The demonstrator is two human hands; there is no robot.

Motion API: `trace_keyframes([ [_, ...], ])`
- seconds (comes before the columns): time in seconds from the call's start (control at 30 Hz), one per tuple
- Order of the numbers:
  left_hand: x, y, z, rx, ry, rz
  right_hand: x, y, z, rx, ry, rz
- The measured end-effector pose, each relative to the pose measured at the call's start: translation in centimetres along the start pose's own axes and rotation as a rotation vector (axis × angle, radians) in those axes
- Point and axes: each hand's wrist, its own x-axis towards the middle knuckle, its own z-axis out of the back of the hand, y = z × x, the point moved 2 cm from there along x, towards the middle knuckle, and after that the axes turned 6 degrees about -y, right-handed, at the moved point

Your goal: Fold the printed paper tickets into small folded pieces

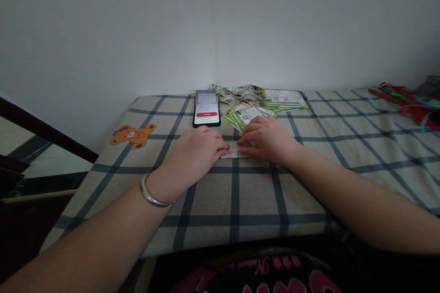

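A small printed paper slip, whitish with reddish and green print, lies low over the table between my hands. My left hand, with a silver bangle on the wrist, has its fingers drawn together on the slip's left end. On the right end, the bent thumb and fingers of my right hand close on the same slip and cover part of it. Just beyond the right hand is a fan of green and white printed cards. A phone with a lit screen and a red button lies beyond the left hand.
Crumpled green wrappers and flat printed sheets lie by the wall. A checked cloth covers the table. An orange bear cut-out is at left; red and teal items are at far right.
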Motion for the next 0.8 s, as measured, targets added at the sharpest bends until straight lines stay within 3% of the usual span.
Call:
trace_keyframes([
  [0.47,-0.39,-0.05,-0.7,-0.053,0.0,0.012,-0.22,0.19,-0.56,-0.037,0.003,-0.003],
  [0.8,-0.72,-0.47,-0.54,0.03,-0.041,0.032,-0.37,0.33,-0.77,0.048,-0.06,0.092],
])
